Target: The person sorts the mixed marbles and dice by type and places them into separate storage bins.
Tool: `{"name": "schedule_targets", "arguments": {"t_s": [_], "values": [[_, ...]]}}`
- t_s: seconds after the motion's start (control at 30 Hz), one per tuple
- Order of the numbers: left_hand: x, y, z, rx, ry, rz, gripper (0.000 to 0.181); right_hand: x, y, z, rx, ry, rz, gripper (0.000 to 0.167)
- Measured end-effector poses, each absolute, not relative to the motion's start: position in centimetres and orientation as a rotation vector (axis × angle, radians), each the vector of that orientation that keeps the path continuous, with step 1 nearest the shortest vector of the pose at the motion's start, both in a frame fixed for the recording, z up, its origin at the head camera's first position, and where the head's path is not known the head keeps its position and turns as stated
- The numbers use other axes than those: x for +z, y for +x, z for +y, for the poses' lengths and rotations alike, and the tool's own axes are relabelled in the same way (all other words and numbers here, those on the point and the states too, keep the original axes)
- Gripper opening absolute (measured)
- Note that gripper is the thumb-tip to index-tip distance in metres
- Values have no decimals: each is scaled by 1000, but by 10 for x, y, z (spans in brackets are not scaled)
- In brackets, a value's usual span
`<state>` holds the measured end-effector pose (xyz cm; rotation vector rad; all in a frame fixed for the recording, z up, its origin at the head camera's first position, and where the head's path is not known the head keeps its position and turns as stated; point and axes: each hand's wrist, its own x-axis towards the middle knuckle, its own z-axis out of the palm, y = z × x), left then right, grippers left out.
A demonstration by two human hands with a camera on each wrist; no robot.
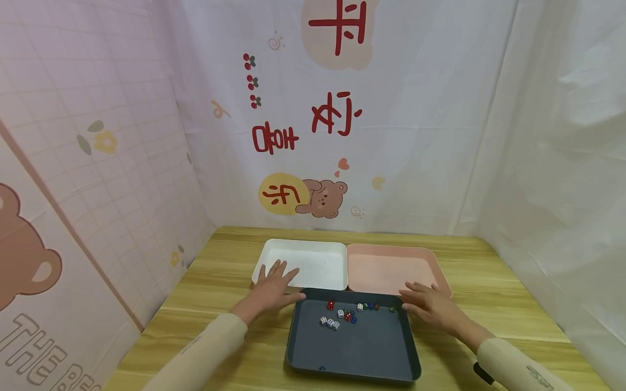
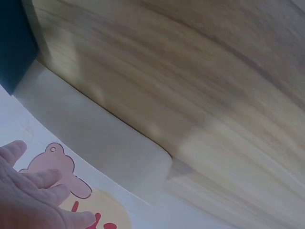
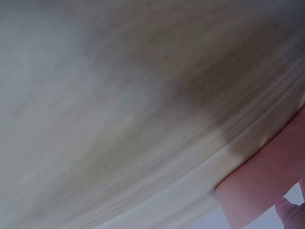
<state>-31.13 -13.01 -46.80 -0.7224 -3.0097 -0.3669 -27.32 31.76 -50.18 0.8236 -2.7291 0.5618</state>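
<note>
A dark grey tray (image 1: pixel 352 353) holds white dice (image 1: pixel 324 321), red dice (image 1: pixel 331 306) and small blue pieces (image 1: pixel 354 320) and green pieces (image 1: pixel 392 309), mostly scattered toward its far side. My left hand (image 1: pixel 271 288) spreads its fingers over the near left part of the white tray (image 1: pixel 318 269), thumb by the dark tray's far left corner. Over the near right edge of the pink tray (image 1: pixel 386 270), beside the dark tray's far right corner, my right hand (image 1: pixel 430 307) has its fingers extended. Neither hand holds anything. Whether they touch the trays is unclear.
All three trays stand on a wood-grain table (image 1: pixel 205 282), the white and pink ones side by side behind the dark one. A printed white curtain (image 1: pixel 415 136) hangs behind the table and along both sides. One small blue piece (image 1: pixel 322 369) lies near the dark tray's front edge.
</note>
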Motion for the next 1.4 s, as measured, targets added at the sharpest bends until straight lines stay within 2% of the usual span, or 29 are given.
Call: {"name": "schedule_targets", "arguments": {"t_s": [0.4, 0.73, 1.4], "values": [[-471, -299, -117, -351, -836, -2973, 73, -507, -270, 314, 513, 872, -2651, 39], [-473, -286, -102, -284, -997, -2895, 62, -509, -264, 311, 490, 853, -2684, 40], [-488, -281, -86, -208, -1084, -2865, 44, -514, -264, 310, 463, 832, -2702, 41]]}}
